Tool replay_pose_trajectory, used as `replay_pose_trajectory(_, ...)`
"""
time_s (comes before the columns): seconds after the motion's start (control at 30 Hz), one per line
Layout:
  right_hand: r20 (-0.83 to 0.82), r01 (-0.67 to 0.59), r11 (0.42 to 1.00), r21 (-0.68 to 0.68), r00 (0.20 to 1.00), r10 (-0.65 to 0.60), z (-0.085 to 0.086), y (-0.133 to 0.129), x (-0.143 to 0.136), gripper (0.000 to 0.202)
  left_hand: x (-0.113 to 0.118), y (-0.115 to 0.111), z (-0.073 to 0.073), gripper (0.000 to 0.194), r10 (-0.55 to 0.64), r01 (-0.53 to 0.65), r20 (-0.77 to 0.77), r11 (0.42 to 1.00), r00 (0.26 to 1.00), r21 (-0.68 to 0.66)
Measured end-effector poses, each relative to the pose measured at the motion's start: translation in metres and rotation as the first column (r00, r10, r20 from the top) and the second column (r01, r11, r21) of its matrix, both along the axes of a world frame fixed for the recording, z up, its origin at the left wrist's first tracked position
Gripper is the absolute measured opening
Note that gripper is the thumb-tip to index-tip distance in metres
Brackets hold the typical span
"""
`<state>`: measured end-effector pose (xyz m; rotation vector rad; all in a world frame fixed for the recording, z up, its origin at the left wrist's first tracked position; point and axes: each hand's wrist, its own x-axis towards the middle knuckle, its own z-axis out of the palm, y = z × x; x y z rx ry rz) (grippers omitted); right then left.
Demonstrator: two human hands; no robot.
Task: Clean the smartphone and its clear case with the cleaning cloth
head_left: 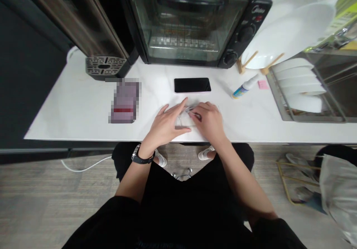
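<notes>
A clear, crinkled plastic packet (184, 119) lies on the white counter close to its front edge. My left hand (164, 125), with a watch at the wrist, rests at the packet's left side, thumb and fingers spread apart. On the right, my right hand (208, 120) has its fingers bent together, pinching the plastic near the packet's top middle. What is inside the packet is too blurred to tell. Just beyond both hands lies a black-screened phone (192, 85).
A toaster oven (189, 29) stands behind the phone. Left are a pixelated purple item (125, 102) and a dispenser's drip tray (104, 66). Rightward are a spray bottle (245, 87), a pink note (263, 84), upright plates (292, 28) and a sink rack of bowls (299, 81).
</notes>
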<state>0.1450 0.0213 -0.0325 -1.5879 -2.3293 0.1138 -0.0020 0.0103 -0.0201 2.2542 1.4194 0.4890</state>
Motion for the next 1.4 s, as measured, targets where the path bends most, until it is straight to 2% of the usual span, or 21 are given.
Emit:
replay_pose_trajectory(0.07, -0.06, -0.119, 0.993, -0.025, 0.991, 0.117, 0.003, 0.0, -0.01, 0.017, 0.002, 0.0, 0.001, 0.071, 0.007, -0.008, -0.014, 1.0, 1.0, -0.008)
replay_pose_trajectory(0.13, -0.087, -0.178, 0.983, -0.034, 0.981, 0.175, 0.008, -0.001, -0.013, 0.015, 0.004, 0.001, 0.002, 0.069, 0.015, -0.016, -0.029, 1.0, 0.999, -0.016)
replay_pose_trajectory(0.23, -0.099, -0.212, 0.975, -0.058, 0.974, 0.206, 0.013, -0.005, -0.006, 0.012, 0.007, 0.001, 0.005, 0.068, 0.011, -0.012, -0.047, 1.0, 0.999, -0.019)
replay_pose_trajectory(0.3, -0.102, -0.192, 0.978, -0.077, 0.978, 0.184, 0.014, -0.009, 0.003, 0.01, 0.01, 0.0, 0.006, 0.07, -0.001, 0.0, -0.053, 1.0, 0.999, -0.013)
replay_pose_trajectory(0.4, -0.075, -0.063, 0.996, -0.069, 0.995, 0.058, 0.012, -0.012, 0.023, 0.011, 0.012, 0.0, 0.008, 0.074, -0.014, 0.014, -0.055, 1.0, 0.998, -0.006)
replay_pose_trajectory(0.47, -0.033, 0.086, 0.996, -0.024, 0.996, -0.086, 0.01, -0.014, 0.038, 0.014, 0.013, 0.0, 0.009, 0.076, -0.014, 0.013, -0.059, 1.0, 0.998, -0.012)
replay_pose_trajectory(0.53, 0.0, 0.23, 0.972, 0.04, 0.973, -0.23, 0.008, -0.014, 0.052, 0.015, 0.014, -0.001, 0.011, 0.076, -0.01, 0.008, -0.066, 1.0, 0.998, -0.019)
replay_pose_trajectory(0.63, 0.02, 0.306, 0.947, 0.101, 0.951, -0.31, 0.007, -0.012, 0.057, 0.017, 0.014, -0.001, 0.013, 0.073, -0.014, 0.013, -0.068, 1.0, 0.998, -0.015)
replay_pose_trajectory(0.73, 0.004, 0.213, 0.973, 0.085, 0.977, -0.214, 0.009, -0.01, 0.037, 0.019, 0.014, -0.001, 0.014, 0.072, -0.017, 0.017, -0.054, 1.0, 0.998, -0.003)
replay_pose_trajectory(0.8, -0.037, 0.062, 0.997, 0.051, 0.997, -0.061, 0.01, -0.009, 0.017, 0.018, 0.013, -0.001, 0.012, 0.071, -0.016, 0.016, -0.052, 1.0, 0.999, -0.001)
replay_pose_trajectory(0.9, -0.103, -0.122, 0.992, 0.024, 0.987, 0.124, 0.009, -0.007, -0.006, 0.015, 0.011, 0.0, 0.006, 0.072, 0.014, -0.013, -0.069, 1.0, 0.998, 0.008)
replay_pose_trajectory(1.0, -0.14, -0.17, 0.985, 0.0, 0.976, 0.168, 0.006, -0.007, -0.009, 0.012, 0.009, 0.001, 0.0, 0.075, 0.028, -0.026, -0.074, 0.999, 0.997, 0.031)
replay_pose_trajectory(1.1, -0.136, -0.182, 0.982, -0.05, 0.975, 0.174, 0.004, -0.009, 0.004, 0.011, 0.009, 0.001, -0.001, 0.077, 0.0, 0.003, -0.061, 0.999, 0.998, 0.043)
replay_pose_trajectory(1.23, -0.028, -0.047, 0.997, -0.059, 0.999, 0.045, 0.006, -0.013, 0.03, 0.013, 0.009, 0.0, 0.001, 0.073, -0.01, 0.012, -0.057, 0.999, 0.998, 0.038)
replay_pose_trajectory(1.3, 0.055, 0.09, 0.996, -0.003, 0.994, -0.09, 0.007, -0.014, 0.044, 0.016, 0.008, 0.001, 0.001, 0.072, -0.004, 0.006, -0.057, 0.999, 0.998, 0.041)
replay_pose_trajectory(1.4, 0.138, 0.27, 0.959, 0.086, 0.95, -0.28, 0.005, -0.014, 0.058, 0.017, 0.006, 0.002, 0.0, 0.072, -0.004, 0.007, -0.057, 0.999, 0.998, 0.048)
